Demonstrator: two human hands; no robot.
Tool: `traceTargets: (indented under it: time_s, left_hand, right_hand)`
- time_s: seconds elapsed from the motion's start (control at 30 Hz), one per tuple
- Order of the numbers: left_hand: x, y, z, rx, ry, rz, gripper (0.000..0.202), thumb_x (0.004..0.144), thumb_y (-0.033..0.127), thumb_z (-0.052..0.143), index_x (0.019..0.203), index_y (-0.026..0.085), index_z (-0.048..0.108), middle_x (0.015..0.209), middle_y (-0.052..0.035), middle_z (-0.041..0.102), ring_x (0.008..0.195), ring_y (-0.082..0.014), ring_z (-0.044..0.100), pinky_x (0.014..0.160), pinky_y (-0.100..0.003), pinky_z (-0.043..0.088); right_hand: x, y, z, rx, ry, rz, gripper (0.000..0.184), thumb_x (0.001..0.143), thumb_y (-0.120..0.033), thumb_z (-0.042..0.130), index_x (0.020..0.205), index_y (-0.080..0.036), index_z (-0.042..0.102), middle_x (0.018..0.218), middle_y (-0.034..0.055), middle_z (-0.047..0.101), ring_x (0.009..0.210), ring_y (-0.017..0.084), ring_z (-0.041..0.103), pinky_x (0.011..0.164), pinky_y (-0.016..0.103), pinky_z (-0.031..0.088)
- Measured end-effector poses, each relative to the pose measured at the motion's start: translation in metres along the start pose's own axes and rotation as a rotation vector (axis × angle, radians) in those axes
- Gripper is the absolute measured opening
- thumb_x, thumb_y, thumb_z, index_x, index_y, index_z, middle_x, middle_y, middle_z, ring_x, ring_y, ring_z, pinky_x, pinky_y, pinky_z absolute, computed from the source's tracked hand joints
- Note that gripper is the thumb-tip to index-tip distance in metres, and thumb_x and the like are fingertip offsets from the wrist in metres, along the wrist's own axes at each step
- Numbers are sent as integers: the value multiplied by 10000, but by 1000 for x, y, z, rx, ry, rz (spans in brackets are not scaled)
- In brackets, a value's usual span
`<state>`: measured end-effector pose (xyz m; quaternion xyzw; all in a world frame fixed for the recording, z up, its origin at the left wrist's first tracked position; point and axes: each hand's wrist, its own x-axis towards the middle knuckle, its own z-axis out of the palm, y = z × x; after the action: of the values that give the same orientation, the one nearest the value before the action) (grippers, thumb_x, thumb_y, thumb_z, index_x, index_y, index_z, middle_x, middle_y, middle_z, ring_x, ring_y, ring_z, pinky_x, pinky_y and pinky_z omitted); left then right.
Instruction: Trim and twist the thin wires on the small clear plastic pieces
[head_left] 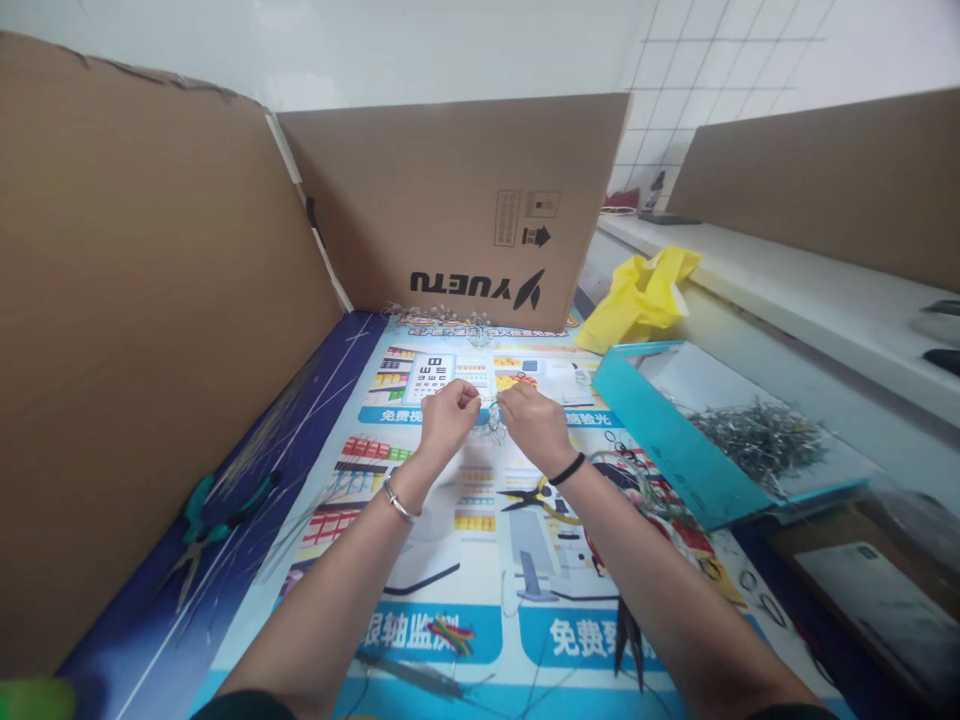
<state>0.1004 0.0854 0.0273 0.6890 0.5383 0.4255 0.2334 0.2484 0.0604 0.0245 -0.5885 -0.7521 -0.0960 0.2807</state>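
My left hand [451,410] and my right hand [535,422] are raised over the middle of the printed poster, close together with fingers pinched. Between the fingertips hangs a small tangle of thin wire [493,424], with a bit of green near the right fingers. Its ends are too fine to follow into either grip. Yellow-handled pliers [534,496] lie on the poster just below my right wrist. Beneath my right forearm, dark pointed tool tips [628,640] show, the rest covered. A small bundle of coloured strands [452,634] lies nearer me, between my forearms.
Teal-handled pliers [214,530] rest among loose wires at left. A turquoise box [660,440] at right holds a heap of wire pieces [761,440]. Behind it sits a yellow bag [637,300]. Cardboard panels [450,200] stand at the back and left. More wire pieces [477,326] lie along the back.
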Motion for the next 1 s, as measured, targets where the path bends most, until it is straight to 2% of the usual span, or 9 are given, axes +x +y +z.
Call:
traceTargets:
  time_s: [0.2,0.37,0.73,1.0]
  left_hand:
    - [-5,13,-3,86,-27,74,41,745,191,554,742,208,591,718,28,666,680,-126,620,767,-267,427]
    - [-6,14,-3,122,-32,107,38,749,189,555,749,208,588,715,33,669,664,-122,623,783,-271,426]
    - [-7,15,-2,137,-37,120,56,747,183,548,746,214,595,716,31,669,666,-129,619,795,-276,425]
    - [-6,11,-2,93,-62,97,63,743,228,539,744,214,600,705,23,662,665,-129,616,698,-243,448]
  right_hand:
    - [2,-5,-10,-121,-141,-55,228,846,-136,423,797,-174,642,812,82,611,671,159,570,550,253,349]
    - [4,-8,-16,-148,-202,-68,221,829,-107,429,795,-163,640,802,89,609,666,165,583,550,256,363]
    - [7,-8,-29,-89,-229,-51,225,822,-115,432,841,-182,645,844,92,630,726,177,596,591,246,386]
    - [9,-10,-19,97,-199,61,183,828,-205,484,841,-231,665,855,25,691,786,155,614,672,235,411]
